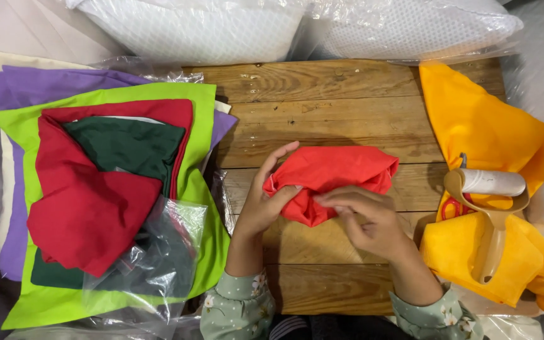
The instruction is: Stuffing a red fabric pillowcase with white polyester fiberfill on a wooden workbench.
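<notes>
I see a wooden plank tabletop (341,88) under everything. A folded red cloth (332,179) lies at its middle. On its left side sits a stack of cloths: purple (14,88) at the bottom, lime green (96,94) over it, dark red (89,214) and dark green (127,148) on top, with clear plastic wrap (165,252) across the near corner. On the right lies a yellow cloth (486,126) carrying a lint roller (492,189). Two bagged white pillows (297,25) rest along the far edge.

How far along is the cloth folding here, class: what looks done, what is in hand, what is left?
Done: nothing visibly finished. In hand: the left hand and right hand bunch the red cloth on the wooden table. Left: seemingly the stacked cloths and the yellow cloth under the lint roller.
</notes>
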